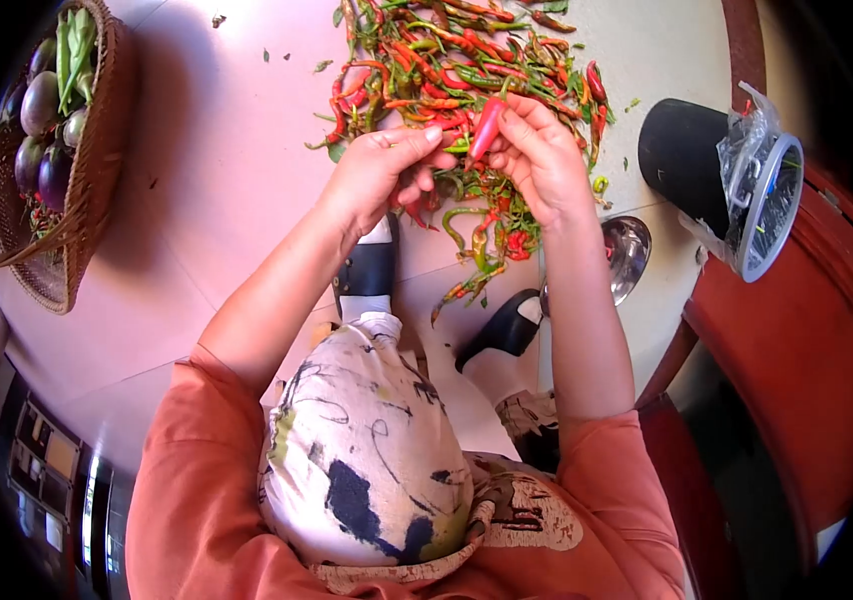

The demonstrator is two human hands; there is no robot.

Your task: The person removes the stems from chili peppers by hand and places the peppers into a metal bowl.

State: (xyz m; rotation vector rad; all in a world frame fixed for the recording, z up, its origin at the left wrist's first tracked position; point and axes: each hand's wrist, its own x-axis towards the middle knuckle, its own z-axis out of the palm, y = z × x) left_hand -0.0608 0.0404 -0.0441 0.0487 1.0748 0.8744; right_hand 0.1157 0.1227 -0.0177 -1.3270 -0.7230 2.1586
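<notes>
Right hand (pixel 539 158): a red chili (pixel 486 128) is gripped between the fingers (pixel 519 128), held upright with its tip pointing up, just above the heap of chilies.
Left hand (pixel 384 170): the fingers (pixel 417 140) are curled closed and brought up beside the red chili; whether anything is pinched in them cannot be told. The fingertips are seen just beside the chili's lower end, touching or nearly so.
Red chili: it is held in the air between the two hands, over the near edge of the heap.
Chili heap (pixel 467 60): red, orange and green chilies with stems and loose leaves are spread on the pale tiled floor (pixel 217 190), directly beyond and beneath the hands.
Shoes (pixel 369 270): two dark shoes with white socks are planted on the floor below the hands; a few chilies are lying between them.
Metal bowl (pixel 629 255): a shiny bowl is set on the floor just right of the right forearm, near the heap's edge.
Black container (pixel 687 160): a dark cylinder is lying on its side to the right, its mouth lined with clear plastic (pixel 762 150).
Wicker basket (pixel 82 190): it is placed well apart at the far left, and aubergines (pixel 42 105) and green pods (pixel 77 50) are held in it.
Clothing: orange sleeves and patterned trousers are seen at the bottom of the view.
</notes>
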